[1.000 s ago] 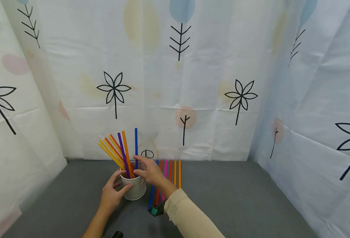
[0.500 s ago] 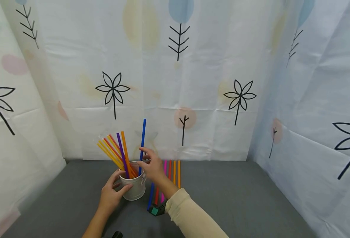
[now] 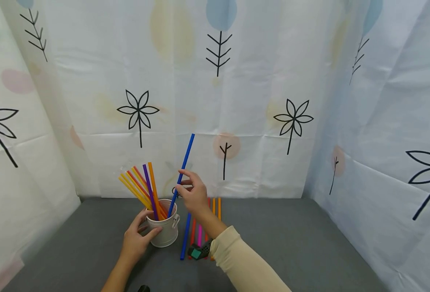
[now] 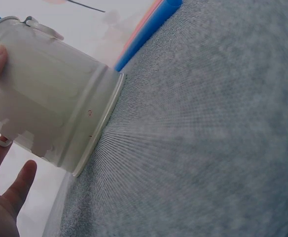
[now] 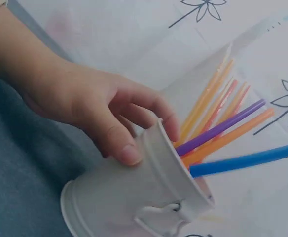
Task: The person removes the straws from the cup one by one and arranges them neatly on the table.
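Note:
A small white metal bucket (image 3: 166, 234) stands on the grey table, with side loops near its rim. My left hand (image 3: 136, 239) holds it from the left, thumb on the outer wall and fingers at the rim. My right hand (image 3: 196, 195) pinches a blue drinking straw (image 3: 188, 153) between thumb and fingers. That straw leans to the right, its lower end still inside the bucket's mouth. Other straws fan leftward out of the bucket: yellow and red ones, a purple straw (image 5: 223, 127) and an orange straw (image 5: 252, 129), clear in the right wrist view.
Right of the bucket, several straws lie side by side on the table, among them a blue straw (image 3: 185, 243) and a magenta straw (image 3: 199, 235), partly under my right forearm. Patterned white cloth (image 3: 251, 162) walls the table's back and sides.
My right hand has moved up and to the right, drawing the blue straw partly out of the bucket and tilting it rightward. The left hand has stayed on the bucket.

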Motion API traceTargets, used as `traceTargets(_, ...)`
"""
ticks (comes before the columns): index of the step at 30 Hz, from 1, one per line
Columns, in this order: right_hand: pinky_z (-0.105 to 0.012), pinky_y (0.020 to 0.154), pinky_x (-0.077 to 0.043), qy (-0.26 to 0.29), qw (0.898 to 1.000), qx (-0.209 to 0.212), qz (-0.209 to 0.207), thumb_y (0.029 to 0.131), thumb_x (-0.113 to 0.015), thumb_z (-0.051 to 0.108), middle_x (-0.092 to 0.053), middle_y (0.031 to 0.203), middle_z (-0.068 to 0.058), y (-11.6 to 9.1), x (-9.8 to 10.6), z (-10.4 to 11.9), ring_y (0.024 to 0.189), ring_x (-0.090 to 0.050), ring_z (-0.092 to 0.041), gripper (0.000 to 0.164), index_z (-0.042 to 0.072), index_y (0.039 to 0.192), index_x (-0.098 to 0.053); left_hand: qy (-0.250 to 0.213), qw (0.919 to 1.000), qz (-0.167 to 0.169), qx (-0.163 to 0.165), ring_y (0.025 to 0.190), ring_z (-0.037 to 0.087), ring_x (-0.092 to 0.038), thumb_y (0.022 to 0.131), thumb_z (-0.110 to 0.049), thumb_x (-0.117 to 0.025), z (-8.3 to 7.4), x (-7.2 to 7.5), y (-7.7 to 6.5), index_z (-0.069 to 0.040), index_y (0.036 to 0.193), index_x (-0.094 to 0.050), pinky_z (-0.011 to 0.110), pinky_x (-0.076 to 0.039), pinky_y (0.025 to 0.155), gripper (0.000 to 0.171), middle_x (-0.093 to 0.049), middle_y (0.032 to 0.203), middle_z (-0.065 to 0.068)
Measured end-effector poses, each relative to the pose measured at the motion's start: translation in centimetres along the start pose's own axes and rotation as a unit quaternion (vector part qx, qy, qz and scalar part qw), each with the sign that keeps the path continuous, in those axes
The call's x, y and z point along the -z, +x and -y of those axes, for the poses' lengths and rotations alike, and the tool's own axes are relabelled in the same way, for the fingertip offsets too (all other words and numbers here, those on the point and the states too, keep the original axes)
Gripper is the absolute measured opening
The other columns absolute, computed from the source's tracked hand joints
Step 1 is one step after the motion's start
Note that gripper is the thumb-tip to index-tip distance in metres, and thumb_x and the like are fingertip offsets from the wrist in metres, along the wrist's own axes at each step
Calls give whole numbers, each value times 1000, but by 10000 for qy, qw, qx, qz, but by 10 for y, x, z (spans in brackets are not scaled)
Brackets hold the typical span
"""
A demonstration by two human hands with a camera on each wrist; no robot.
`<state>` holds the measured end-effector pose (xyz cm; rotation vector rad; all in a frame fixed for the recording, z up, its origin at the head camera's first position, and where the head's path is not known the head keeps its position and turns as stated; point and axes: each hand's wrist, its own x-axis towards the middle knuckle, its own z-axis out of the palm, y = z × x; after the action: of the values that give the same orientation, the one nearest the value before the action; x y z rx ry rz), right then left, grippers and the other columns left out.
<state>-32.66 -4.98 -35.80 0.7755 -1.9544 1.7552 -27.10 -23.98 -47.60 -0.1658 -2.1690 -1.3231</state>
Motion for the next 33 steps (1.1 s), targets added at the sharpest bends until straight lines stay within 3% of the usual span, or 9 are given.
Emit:
traceTargets(7, -28, 67, -56, -206, 9996, 144, -96, 90, -68, 6, -58, 129, -1, 5, 16, 5, 86, -64, -23, 42, 18, 130, -60, -15, 10000, 38, 82, 121, 46, -50, 81, -19, -81, -1, 1, 1, -10, 127, -55, 59, -46, 92, 54, -40, 147, 24)
traceTargets(13, -37, 74, -57, -320, 9987, 357, -166, 89, -66, -3, -58, 126, -14, 4, 34, 21, 93, -63, -31, 39, 4, 127, -60, 18, 10000, 21, 69, 121, 46, -50, 81, -20, -81, 0, 0, 0, -10, 127, -55, 58, -47, 92, 54, -41, 147, 23)
traceTargets(16, -35, 74, -56, -431, 9984, 350, -144, 88, -65, -5, -58, 126, -18, 0, 44, 28, 94, -62, -35, 37, -1, 125, -60, 28, 10000, 24, 54, 121, 46, -50, 81, -20, -81, 0, 0, 0, -10, 128, -55, 58, -47, 92, 54, -41, 147, 23)
traceTargets(23, -32, 74, -56, -776, 9965, 240, -192, 91, -67, 4, -61, 126, -9, 1, 62, -23, 92, -63, -27, 35, 8, 125, -62, 8, 10000, 6, 24, 121, 45, -51, 81, -20, -81, 3, 0, 1, -11, 127, -55, 58, -47, 92, 54, -41, 147, 23)
traceTargets(33, -27, 57, -53, -1065, 9940, -164, -212, 90, -68, 5, -64, 117, -7, -15, 84, -53, 70, -61, -16, 29, 7, 119, -67, 9, 10000, -19, 21, 121, 46, -51, 81, -18, -81, 2, -1, 0, -10, 127, -55, 59, -47, 91, 54, -42, 146, 23)
